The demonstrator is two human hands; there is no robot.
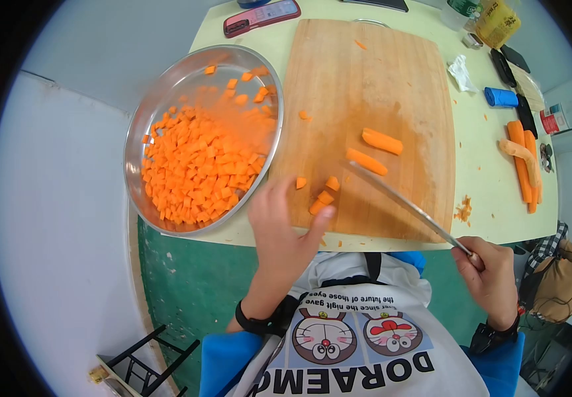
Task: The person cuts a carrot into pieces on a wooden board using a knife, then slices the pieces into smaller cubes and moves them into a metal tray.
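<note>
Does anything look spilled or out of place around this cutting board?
The metal bowl of diced carrot seems to overhang the left edge of the table, so it could tip. Carrot scraps also lie on the table right of the cutting board.

White shirt at 6 o'clock, large upside-down print "DORAEM…" cut off at the frame edge, smaller upside-down lines above it, "the future of those eyes" and partly "since the night gave", yellow packet at 1 o'clock, label too small to read
</note>
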